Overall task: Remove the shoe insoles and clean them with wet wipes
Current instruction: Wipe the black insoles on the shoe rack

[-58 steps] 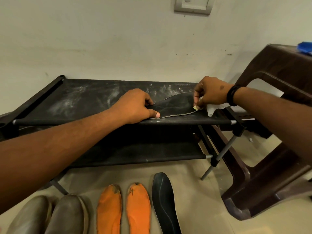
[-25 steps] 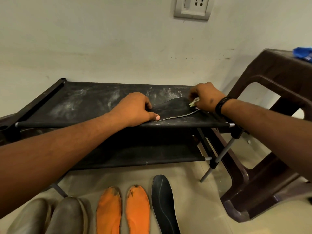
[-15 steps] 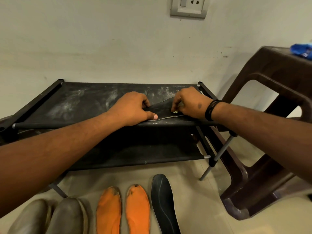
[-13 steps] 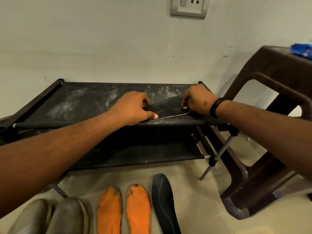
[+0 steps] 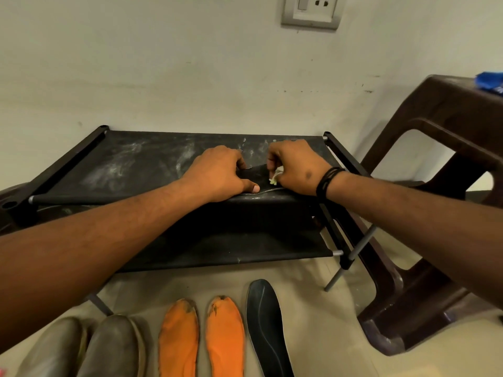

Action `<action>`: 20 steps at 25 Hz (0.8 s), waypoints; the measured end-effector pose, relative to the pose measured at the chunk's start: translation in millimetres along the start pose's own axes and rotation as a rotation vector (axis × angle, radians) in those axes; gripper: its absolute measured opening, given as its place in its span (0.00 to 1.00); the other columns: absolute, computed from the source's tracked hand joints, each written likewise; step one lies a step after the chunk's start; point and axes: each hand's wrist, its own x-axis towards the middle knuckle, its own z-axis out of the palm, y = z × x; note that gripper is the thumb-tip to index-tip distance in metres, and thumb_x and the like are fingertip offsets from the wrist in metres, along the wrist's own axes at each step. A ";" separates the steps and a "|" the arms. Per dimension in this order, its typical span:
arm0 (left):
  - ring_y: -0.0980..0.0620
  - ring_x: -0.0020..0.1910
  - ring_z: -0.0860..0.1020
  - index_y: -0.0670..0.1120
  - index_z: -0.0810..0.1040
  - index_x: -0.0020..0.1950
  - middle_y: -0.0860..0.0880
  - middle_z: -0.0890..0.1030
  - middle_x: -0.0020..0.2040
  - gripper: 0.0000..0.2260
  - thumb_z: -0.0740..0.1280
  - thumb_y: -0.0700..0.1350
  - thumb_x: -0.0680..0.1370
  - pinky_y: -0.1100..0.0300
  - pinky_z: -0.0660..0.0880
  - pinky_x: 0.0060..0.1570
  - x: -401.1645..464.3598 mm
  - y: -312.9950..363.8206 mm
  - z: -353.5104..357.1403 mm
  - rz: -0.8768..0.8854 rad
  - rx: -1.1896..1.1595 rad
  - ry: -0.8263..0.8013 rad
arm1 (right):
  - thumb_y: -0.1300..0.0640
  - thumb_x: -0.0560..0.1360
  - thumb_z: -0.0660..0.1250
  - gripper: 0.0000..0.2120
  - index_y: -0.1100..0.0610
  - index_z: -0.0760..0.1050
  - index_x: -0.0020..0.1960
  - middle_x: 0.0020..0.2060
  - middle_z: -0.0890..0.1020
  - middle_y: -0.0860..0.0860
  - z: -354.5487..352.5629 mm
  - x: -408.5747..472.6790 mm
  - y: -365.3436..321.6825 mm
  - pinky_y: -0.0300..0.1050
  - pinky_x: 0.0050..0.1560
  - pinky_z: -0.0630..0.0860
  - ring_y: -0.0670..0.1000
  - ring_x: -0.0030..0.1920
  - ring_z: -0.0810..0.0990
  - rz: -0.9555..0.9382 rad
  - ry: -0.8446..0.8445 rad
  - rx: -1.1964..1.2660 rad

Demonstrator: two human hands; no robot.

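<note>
Black insole [image 5: 257, 176] is lying on the top tier of the shoe rack [image 5: 130, 164], near its front rail, mostly covered by both hands. Left hand [image 5: 217, 172] is pressing down on it with curled fingers and thumb flat along the near edge, likely pinning it so it cannot slide under wiping. Right hand [image 5: 295, 167] is bunched around a pale wet wipe [image 5: 273, 179], rubbing the insole's right part. On the floor nearer the camera, two orange insoles [image 5: 201, 338] and another black insole [image 5: 268, 327] are lying side by side, with a pair of shoes [image 5: 81, 349] to their left, probably sorted apart from the one being worked on.
</note>
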 end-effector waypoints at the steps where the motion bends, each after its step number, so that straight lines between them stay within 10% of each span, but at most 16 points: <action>1: 0.50 0.53 0.81 0.50 0.81 0.58 0.50 0.83 0.53 0.26 0.76 0.64 0.67 0.49 0.79 0.56 0.0 -0.1 0.0 0.002 0.000 -0.002 | 0.67 0.69 0.68 0.07 0.58 0.76 0.43 0.41 0.81 0.49 4.1 2.7 -5.6 0.44 0.49 0.76 0.51 0.46 0.80 -0.020 0.009 0.033; 8: 0.52 0.44 0.82 0.51 0.84 0.50 0.52 0.85 0.43 0.18 0.76 0.62 0.68 0.51 0.81 0.48 -0.6 -2.8 -0.3 -0.005 -0.057 -0.015 | 0.68 0.68 0.69 0.07 0.59 0.76 0.43 0.38 0.79 0.46 14.7 11.8 -15.1 0.29 0.42 0.70 0.47 0.41 0.76 -0.118 -0.004 0.105; 12: 0.52 0.48 0.82 0.49 0.85 0.53 0.51 0.84 0.47 0.21 0.76 0.62 0.69 0.50 0.80 0.54 -1.0 0.1 -1.8 -0.021 -0.061 -0.034 | 0.70 0.70 0.66 0.08 0.58 0.75 0.42 0.42 0.83 0.54 -1.3 16.5 26.9 0.48 0.51 0.77 0.55 0.46 0.80 0.025 -0.027 -0.081; 20: 0.51 0.53 0.81 0.47 0.83 0.59 0.50 0.84 0.53 0.26 0.76 0.62 0.69 0.51 0.78 0.58 -2.3 0.2 -2.3 -0.016 -0.070 -0.036 | 0.68 0.69 0.72 0.09 0.55 0.76 0.40 0.40 0.84 0.51 -18.4 12.8 73.6 0.42 0.45 0.77 0.50 0.43 0.82 0.248 -0.021 -0.043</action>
